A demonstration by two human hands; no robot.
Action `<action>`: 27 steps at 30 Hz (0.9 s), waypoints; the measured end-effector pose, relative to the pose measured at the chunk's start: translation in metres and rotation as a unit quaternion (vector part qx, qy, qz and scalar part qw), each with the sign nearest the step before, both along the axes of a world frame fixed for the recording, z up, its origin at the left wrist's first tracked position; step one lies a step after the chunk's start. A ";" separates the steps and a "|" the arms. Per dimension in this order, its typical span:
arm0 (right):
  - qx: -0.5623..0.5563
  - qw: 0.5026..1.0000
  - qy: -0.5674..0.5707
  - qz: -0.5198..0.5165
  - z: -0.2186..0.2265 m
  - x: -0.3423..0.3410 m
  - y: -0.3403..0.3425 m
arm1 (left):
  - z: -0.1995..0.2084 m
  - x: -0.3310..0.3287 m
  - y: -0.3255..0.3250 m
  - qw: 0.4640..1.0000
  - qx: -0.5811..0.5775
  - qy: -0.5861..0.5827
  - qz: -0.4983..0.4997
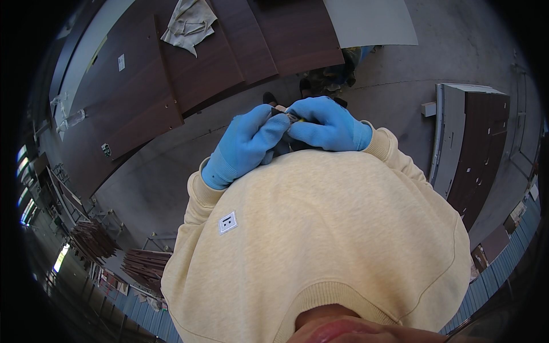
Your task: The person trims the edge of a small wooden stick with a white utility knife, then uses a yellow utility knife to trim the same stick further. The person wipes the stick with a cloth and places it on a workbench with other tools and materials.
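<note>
My left hand (245, 143), in a blue work glove, is in front of my belly with its fingers closed in a pinch. My right hand (329, 124), gloved the same, meets it at the fingertips, its fingers also closed. Between the two sits a small dark object with a yellow part (299, 120). The fingers cover most of it, so its kind does not show. Beyond my hands lie large dark brown panels (206, 74). A crumpled pale cloth (190, 26) rests on top of them.
A light grey sheet (372, 23) lies at the far right of the panels. To the right stands a stack of brown and grey panels (477, 137). Bundles of narrow brown strips (146, 267) are at the lower left. A clear plastic piece (73, 120) lies at the left.
</note>
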State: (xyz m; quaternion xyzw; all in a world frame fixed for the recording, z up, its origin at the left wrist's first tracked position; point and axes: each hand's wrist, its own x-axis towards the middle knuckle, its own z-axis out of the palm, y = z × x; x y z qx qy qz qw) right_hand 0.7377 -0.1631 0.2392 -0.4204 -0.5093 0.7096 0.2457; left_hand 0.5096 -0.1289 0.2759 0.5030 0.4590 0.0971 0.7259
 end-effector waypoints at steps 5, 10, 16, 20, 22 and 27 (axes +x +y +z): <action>-0.013 1.000 0.021 -0.018 -0.009 -0.002 -0.004 | 0.002 0.001 0.002 1.000 0.004 0.012 -0.004; -0.023 0.999 0.040 -0.028 -0.008 -0.002 -0.004 | -0.001 -0.001 0.000 1.000 0.002 0.014 0.001; -0.020 0.997 0.042 -0.056 -0.011 -0.002 -0.006 | -0.005 -0.003 0.000 1.000 -0.009 0.029 0.004; -0.056 0.992 0.059 -0.098 -0.004 0.002 -0.005 | -0.001 0.003 -0.006 0.997 -0.045 0.016 0.067; -0.043 0.993 0.068 -0.089 -0.004 0.000 -0.005 | 0.000 0.005 -0.007 0.991 -0.089 0.001 0.104; -0.040 0.997 0.067 -0.020 -0.007 0.003 -0.002 | -0.004 -0.002 -0.008 0.988 -0.123 -0.020 0.086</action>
